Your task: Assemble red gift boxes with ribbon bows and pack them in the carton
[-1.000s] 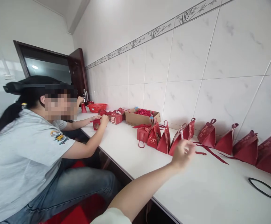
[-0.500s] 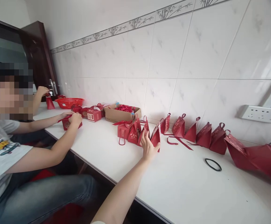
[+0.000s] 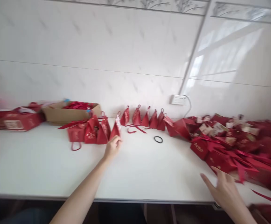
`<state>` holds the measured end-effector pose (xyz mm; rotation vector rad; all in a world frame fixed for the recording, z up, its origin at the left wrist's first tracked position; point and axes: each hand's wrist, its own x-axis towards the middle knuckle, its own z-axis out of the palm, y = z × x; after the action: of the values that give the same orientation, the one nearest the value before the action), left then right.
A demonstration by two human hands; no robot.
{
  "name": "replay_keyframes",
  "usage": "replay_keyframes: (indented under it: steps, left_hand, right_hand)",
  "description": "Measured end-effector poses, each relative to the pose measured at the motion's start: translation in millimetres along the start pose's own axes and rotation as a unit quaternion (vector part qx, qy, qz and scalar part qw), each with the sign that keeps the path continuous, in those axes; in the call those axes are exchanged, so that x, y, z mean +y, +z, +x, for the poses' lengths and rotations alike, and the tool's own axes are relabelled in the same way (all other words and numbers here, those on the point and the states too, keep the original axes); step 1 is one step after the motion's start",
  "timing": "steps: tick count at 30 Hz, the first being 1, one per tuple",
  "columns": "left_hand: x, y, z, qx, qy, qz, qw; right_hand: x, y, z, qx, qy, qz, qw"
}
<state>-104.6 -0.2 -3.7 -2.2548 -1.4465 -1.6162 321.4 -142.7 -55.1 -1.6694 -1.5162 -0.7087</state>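
Observation:
My left hand [image 3: 112,147] is just in front of a small red peaked gift box [image 3: 116,128], overlapping its lower edge in view. Its fingers are curled together, and nothing shows in them. Left of that box stand two more peaked boxes, one with gold lettering [image 3: 91,130], and a red box [image 3: 76,133] with a ribbon on top and a cord loop. At the right, my right hand [image 3: 224,188] is open, thumb and fingers apart, just in front of red boxes with ribbon bows [image 3: 221,160]. Motion blurs the picture a little.
Several peaked red boxes [image 3: 136,116] line the wall, with loose ribbon pieces [image 3: 140,129] and a black band [image 3: 158,139] before them. A cardboard box [image 3: 56,115] of red ribbon stands left. A big pile of red boxes [image 3: 249,130] fills the right. A power strip [image 3: 179,99] hangs above.
My view has swung right, so the people at the left are out of it and the pile shows. My left hand has drawn back from around the peaked box; my right hand has come into view.

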Motion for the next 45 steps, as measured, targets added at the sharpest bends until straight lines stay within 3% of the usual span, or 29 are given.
replay_keyframes:
  steps: [5, 10, 14, 16, 25, 31, 34, 37, 41, 45]
  left_hand:
    - [-0.2, -3.2, 3.3, -0.058, 0.008, -0.045, 0.997]
    - [1.0, -4.3, 4.7, -0.077, -0.038, -0.031, 0.996]
    - [2.2, -6.1, 5.5, -0.078, -0.05, -0.023, 0.995]
    - [2.2, -5.9, 5.7, -0.08, -0.047, -0.03, 0.995]
    - [2.0, -2.9, 4.6, -0.096, -0.059, -0.047, 0.992]
    - [6.4, -3.4, 3.7, -0.111, -0.091, -0.098, 0.985]
    - [12.8, -0.1, 1.1, -0.128, -0.105, -0.147, 0.975]
    - [24.7, 12.4, 1.6, -0.156, -0.134, -0.209, 0.956]
    - [44.0, 43.6, 12.4, -0.173, -0.193, -0.312, 0.914]
    - [50.1, 65.5, 24.9, -0.135, -0.252, -0.41, 0.866]
  right_hand:
    - [-7.1, 0.6, -7.4, -0.069, 0.092, -0.069, 0.991]
    - [-13.8, -10.6, 22.8, -0.001, 0.2, -0.071, 0.977]
    - [-16.9, -17.5, 44.2, 0.032, 0.359, -0.067, 0.93]
    - [-16.1, -16.4, 48.0, 0.026, 0.401, -0.052, 0.914]
    - [2.4, 1.5, 51.0, 0.053, 0.386, -0.042, 0.92]
    - [-20.2, -9.8, 37.2, 0.028, 0.32, -0.006, 0.947]
    - [-49.1, -15.3, 28.9, 0.037, 0.278, 0.051, 0.959]
    - [-87.5, -11.2, 32.7, 0.03, 0.165, 0.184, 0.968]
    - [-140.2, 13.4, 59.3, -0.056, -0.004, 0.337, 0.94]
    - [-176.1, 53.9, 91.6, -0.118, -0.147, 0.409, 0.893]
